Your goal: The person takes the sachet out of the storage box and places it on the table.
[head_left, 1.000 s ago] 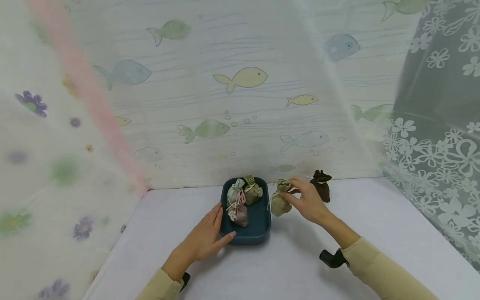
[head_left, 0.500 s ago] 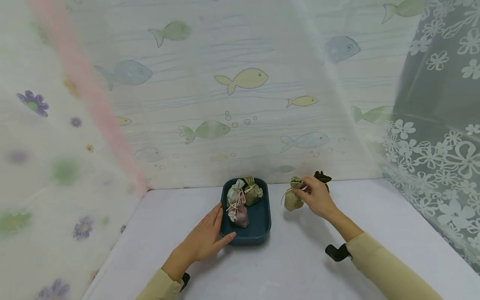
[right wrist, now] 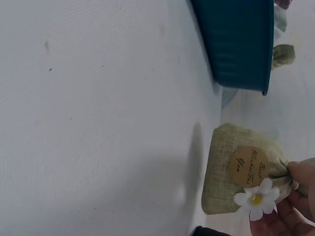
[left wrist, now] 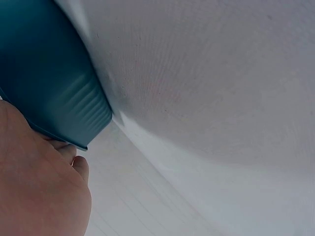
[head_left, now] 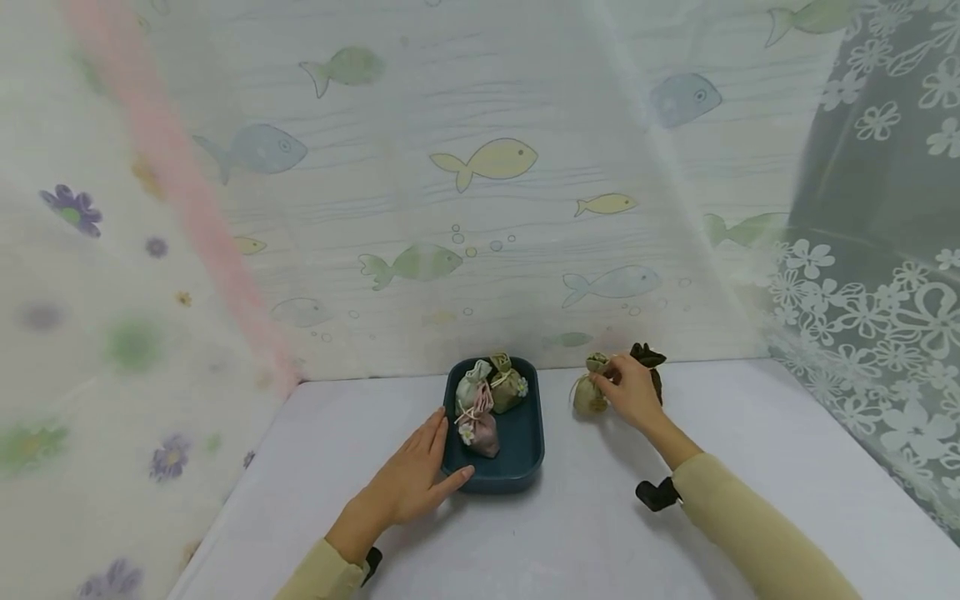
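Observation:
In the head view my right hand pinches the gathered neck of an olive-green drawstring sachet, right of the dark blue tray. A round paper label and a white fabric daisy show on this sachet in the right wrist view. Whether its base touches the table I cannot tell. My left hand rests against the tray's left side, fingers stretched along the rim. Inside the tray lie a pink sachet, a pale blue-green sachet and another olive-green sachet.
A dark brown sachet stands behind my right hand, partly hidden by it. White cloth covers the table. A curtain printed with fish hangs along the table's back edge.
My right hand has carried the olive-green sachet to the right, away from the tray and towards the brown one. Left hand and tray stay where they were.

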Motion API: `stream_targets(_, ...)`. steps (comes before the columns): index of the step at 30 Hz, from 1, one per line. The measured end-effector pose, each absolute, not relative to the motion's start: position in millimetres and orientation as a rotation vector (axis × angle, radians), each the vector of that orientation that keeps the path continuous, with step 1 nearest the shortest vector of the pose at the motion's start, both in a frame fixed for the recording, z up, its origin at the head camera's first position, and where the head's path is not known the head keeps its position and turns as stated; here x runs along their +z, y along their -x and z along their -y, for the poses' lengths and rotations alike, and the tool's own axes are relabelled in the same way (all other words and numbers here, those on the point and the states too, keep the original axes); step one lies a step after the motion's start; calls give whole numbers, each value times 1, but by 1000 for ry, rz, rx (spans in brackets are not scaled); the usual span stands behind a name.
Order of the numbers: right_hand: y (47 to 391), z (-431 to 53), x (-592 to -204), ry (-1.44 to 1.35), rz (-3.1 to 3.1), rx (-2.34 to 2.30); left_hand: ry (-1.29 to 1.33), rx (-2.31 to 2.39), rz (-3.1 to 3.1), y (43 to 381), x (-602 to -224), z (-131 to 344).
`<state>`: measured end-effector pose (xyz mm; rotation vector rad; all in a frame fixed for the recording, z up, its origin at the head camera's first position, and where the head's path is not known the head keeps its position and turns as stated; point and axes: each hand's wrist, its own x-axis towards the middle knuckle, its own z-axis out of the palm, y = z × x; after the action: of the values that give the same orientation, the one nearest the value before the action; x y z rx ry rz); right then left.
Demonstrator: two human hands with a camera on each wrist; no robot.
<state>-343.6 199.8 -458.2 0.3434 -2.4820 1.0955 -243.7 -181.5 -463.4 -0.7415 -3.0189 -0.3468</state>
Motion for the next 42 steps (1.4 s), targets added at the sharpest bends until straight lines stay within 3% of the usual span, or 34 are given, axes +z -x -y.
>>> stream_targets(17,348,-197,-464,-310,2502,1114,728,-321,3038,247,-465,182)
stream_targets(42,298,-205,-450,-513,2531,1106,729,-321,3033,246,-467,183)
